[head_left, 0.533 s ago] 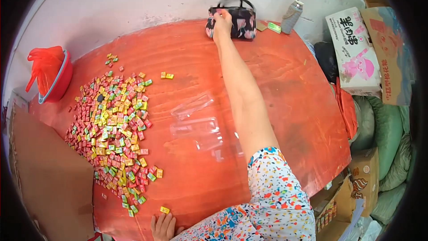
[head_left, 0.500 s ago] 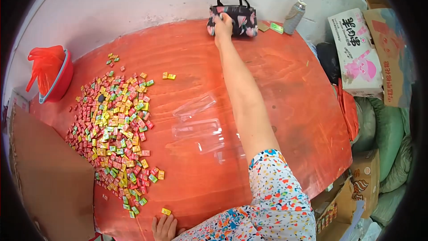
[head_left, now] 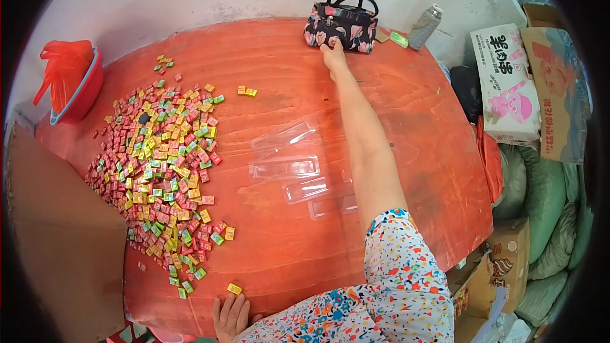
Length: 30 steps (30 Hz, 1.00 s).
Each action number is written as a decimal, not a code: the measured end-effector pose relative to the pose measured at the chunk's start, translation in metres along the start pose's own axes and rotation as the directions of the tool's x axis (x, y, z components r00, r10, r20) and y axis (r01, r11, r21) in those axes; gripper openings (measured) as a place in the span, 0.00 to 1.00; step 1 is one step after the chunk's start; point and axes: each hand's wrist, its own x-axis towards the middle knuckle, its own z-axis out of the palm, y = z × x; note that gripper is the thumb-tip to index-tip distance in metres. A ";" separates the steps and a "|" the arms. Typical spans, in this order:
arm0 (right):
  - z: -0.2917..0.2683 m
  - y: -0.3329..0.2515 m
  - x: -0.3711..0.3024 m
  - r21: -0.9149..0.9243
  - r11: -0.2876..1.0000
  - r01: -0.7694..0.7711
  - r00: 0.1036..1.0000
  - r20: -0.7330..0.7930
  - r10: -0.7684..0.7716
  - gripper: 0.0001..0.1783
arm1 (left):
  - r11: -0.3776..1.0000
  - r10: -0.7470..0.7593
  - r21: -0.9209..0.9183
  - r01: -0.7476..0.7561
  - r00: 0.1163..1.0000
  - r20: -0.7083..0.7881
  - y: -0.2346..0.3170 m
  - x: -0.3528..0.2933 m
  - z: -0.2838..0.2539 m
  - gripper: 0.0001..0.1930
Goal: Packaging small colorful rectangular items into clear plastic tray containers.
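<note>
R arm stretched full length twd 12 o'clock, elbow straight, sleeve bunched at the shoulder; right hand (head_left: 333, 55) at far end, fingers pointing away (grip unclear). Left hand (head_left: 230, 316) low at 6 o'clock, fingers spread flat, palm down.

We wear a short-sleeved top in white cloth, speckled all over with small flecks of red, orange, yellow, blue and black. Its right sleeve (head_left: 406, 260) ends above the elbow, leaving our forearm bare. Both our hands are bare, without rings or gloves.
</note>
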 end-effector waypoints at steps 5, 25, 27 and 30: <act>0.012 0.029 0.037 -0.528 0.826 0.197 0.980 0.089 -0.176 0.36 | 0.999 -0.034 0.015 0.033 0.999 0.028 0.004 0.001 -0.005 0.19; -0.010 -0.036 -0.077 -0.216 0.761 0.612 0.739 0.497 -0.455 0.26 | 0.997 -0.059 -0.050 0.062 0.996 0.069 0.015 0.017 -0.022 0.21; 0.006 -0.078 -0.152 -0.050 0.809 0.586 0.647 0.629 -0.430 0.25 | 0.994 -0.094 -0.051 0.096 0.995 0.041 0.016 0.013 -0.023 0.20; 0.019 -0.123 -0.230 0.122 0.760 0.638 0.400 0.791 -0.463 0.30 | 0.994 -0.062 -0.089 0.061 0.998 -0.009 0.015 0.018 -0.023 0.21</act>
